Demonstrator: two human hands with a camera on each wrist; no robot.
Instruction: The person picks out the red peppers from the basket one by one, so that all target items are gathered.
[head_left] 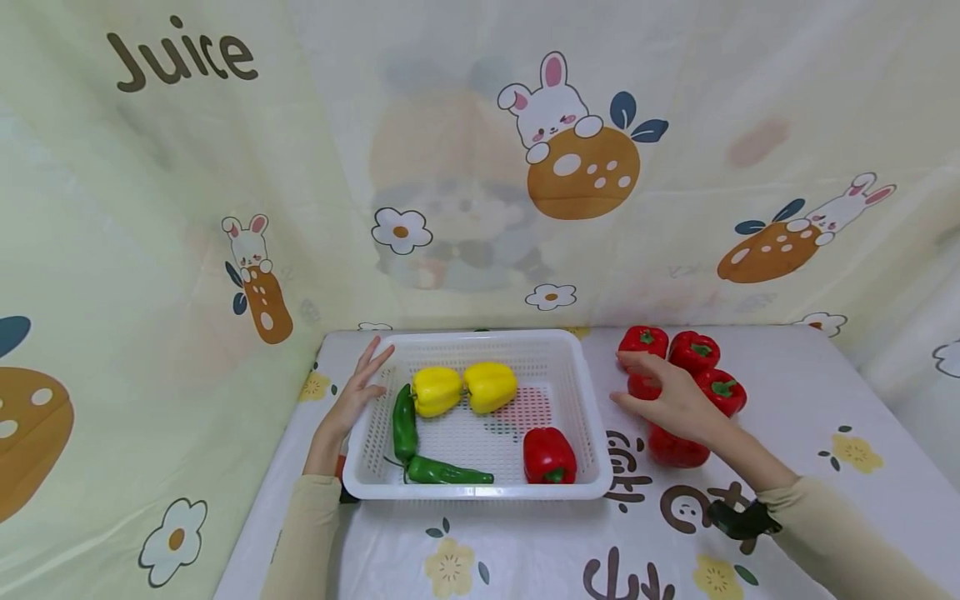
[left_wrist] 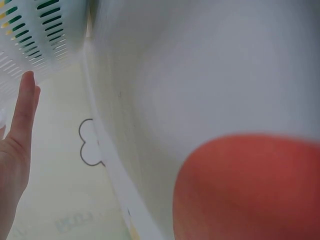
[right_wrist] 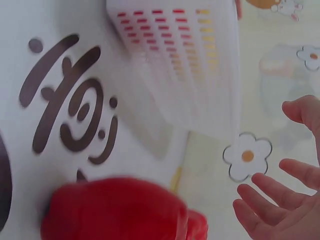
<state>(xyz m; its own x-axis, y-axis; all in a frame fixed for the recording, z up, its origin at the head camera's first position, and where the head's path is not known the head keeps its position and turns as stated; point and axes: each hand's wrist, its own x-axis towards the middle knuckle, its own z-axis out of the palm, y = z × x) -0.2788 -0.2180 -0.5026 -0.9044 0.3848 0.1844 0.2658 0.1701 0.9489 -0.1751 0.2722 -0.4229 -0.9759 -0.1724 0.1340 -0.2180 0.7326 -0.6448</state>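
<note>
Red peppers [head_left: 677, 450]: clustered on the table [head_left: 795, 400] right of the white basket [head_left: 480, 492], under and around the right hand [head_left: 678, 402], showing also between its parted thumb and fingers, unclear whether touching; well apart from the left hand [head_left: 352, 400], held straight-fingered at the basket's left rim.

3 printed rabbits [head_left: 551, 117] and brown "Juice" lettering [head_left: 193, 57] mark the pale backdrop [head_left: 330, 158]; yellow flowers [head_left: 450, 568] dot the white tablecloth [head_left: 798, 375].
</note>
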